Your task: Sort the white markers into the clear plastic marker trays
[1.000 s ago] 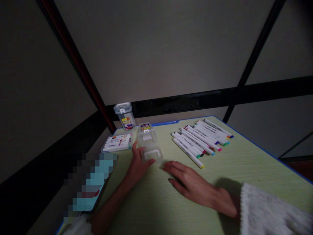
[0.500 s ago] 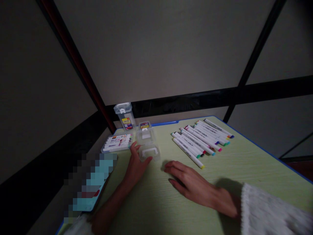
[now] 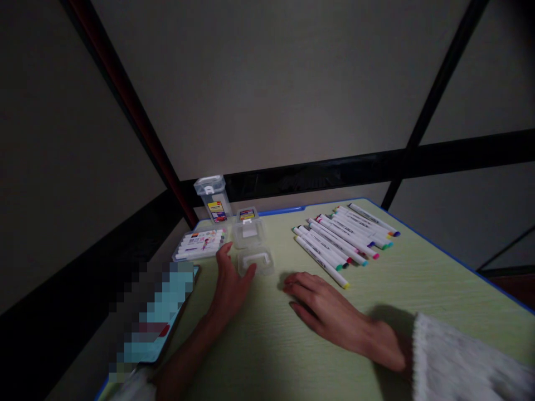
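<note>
My left hand (image 3: 229,284) is open, thumb and fingers apart, at the near left side of a clear plastic case lid (image 3: 256,262). Its thumb overlaps the lid's near edge; whether it touches I cannot tell. Just behind, the clear case (image 3: 247,231) lies on its back with a yellow-and-blue label at its far end. My right hand (image 3: 315,303) holds nothing and hovers or rests over the table, palm down, fingers loosely stretched. Several white markers (image 3: 334,236) with coloured ends lie in a slanting row beyond it.
A tall clear lidded container (image 3: 213,197) stands at the back left. In front of it lies a flat case of white pens (image 3: 200,244). A phone-like object with a teal screen (image 3: 167,312), partly pixelated, is at the left edge. A wall (image 3: 288,94) rises behind the table (image 3: 418,284).
My left hand has drawn slightly left and back from the clear lid, its fingers leaving the lid's side. The right hand has barely moved, and the markers stay put.
</note>
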A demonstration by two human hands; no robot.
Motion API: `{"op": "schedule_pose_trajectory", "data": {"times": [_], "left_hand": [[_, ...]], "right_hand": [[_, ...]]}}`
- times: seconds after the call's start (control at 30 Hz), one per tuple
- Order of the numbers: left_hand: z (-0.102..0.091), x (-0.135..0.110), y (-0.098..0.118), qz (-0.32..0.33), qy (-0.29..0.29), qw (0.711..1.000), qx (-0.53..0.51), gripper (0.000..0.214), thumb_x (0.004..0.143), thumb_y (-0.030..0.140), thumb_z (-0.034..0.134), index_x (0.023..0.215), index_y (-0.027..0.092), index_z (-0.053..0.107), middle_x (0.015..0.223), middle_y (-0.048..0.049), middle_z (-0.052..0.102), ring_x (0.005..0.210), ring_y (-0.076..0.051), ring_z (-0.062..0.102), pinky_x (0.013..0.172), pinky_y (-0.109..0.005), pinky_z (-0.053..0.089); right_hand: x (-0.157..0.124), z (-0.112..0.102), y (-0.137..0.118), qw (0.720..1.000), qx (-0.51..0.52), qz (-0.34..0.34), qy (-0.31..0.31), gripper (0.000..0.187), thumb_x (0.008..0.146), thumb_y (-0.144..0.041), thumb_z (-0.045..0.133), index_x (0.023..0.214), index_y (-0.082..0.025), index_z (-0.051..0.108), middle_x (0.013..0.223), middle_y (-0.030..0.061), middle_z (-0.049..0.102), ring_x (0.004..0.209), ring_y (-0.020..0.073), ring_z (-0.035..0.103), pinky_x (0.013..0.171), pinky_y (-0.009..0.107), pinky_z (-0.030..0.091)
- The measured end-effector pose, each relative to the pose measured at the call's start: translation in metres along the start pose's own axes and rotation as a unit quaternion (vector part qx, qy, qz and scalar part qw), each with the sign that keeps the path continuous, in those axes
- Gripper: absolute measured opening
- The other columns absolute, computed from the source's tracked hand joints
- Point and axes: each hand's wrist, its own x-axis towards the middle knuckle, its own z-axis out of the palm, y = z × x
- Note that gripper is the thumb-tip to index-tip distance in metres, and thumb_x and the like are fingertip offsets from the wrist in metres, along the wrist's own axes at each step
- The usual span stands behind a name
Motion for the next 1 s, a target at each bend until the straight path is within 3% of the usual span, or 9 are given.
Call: {"op": "schedule_pose_trajectory", "data": {"times": [0.23, 0.37, 0.6, 0.73, 1.0], "left_hand": [[-0.001, 0.0, 0.001, -0.007, -0.011, 1.0, -0.008, 0.051, 0.07, 0.02, 0.053, 0.113, 0.021, 0.026, 0.122, -0.0085, 0.034, 0.113, -0.021, 0.037, 0.098, -0.044, 0.031], [-0.002, 0.0, 0.0, 0.005, -0.02, 1.0, -0.009, 0.05, 0.069, 0.019, 0.053, 0.112, 0.022, 0.028, 0.12, -0.0068, 0.034, 0.113, -0.021, 0.037, 0.099, -0.043, 0.03], [-0.004, -0.003, 0.005, 0.006, -0.041, 0.999, -0.005, 0.046, 0.072, 0.016, 0.05, 0.113, 0.022, 0.03, 0.118, -0.006, 0.036, 0.111, -0.02, 0.039, 0.098, -0.044, 0.031], [-0.003, -0.003, 0.007, 0.03, -0.047, 0.998, 0.011, 0.045, 0.072, 0.015, 0.049, 0.112, 0.02, 0.03, 0.118, -0.0078, 0.037, 0.113, -0.02, 0.038, 0.098, -0.043, 0.032], [-0.003, -0.004, 0.006, 0.097, -0.061, 0.992, 0.044, 0.041, 0.072, 0.012, 0.047, 0.11, 0.019, 0.033, 0.116, -0.0081, 0.038, 0.113, -0.021, 0.038, 0.098, -0.042, 0.032]], "right_hand": [[0.003, -0.006, 0.01, 0.983, -0.169, 0.051, 0.045, 0.018, 0.08, -0.014, 0.045, 0.094, -0.013, 0.056, 0.111, 0.0151, 0.05, 0.106, 0.0274, 0.043, 0.085, 0.044, 0.038], [0.002, -0.005, 0.019, 0.968, -0.232, 0.086, 0.053, 0.021, 0.08, -0.019, 0.045, 0.097, -0.013, 0.056, 0.113, 0.0164, 0.049, 0.109, 0.0308, 0.04, 0.086, 0.046, 0.036], [0.001, -0.004, 0.022, 0.966, -0.233, 0.112, 0.029, 0.022, 0.083, -0.025, 0.042, 0.097, -0.015, 0.055, 0.114, 0.0156, 0.049, 0.104, 0.0304, 0.043, 0.081, 0.044, 0.039], [0.001, -0.006, 0.023, 0.963, -0.243, 0.104, 0.042, 0.021, 0.081, -0.026, 0.045, 0.096, -0.015, 0.055, 0.115, 0.0157, 0.048, 0.108, 0.032, 0.039, 0.088, 0.05, 0.031], [0.002, -0.006, 0.022, 0.972, -0.214, 0.094, 0.007, 0.016, 0.084, -0.018, 0.041, 0.092, -0.015, 0.054, 0.104, 0.0129, 0.052, 0.096, 0.0261, 0.046, 0.076, 0.04, 0.044]]}}
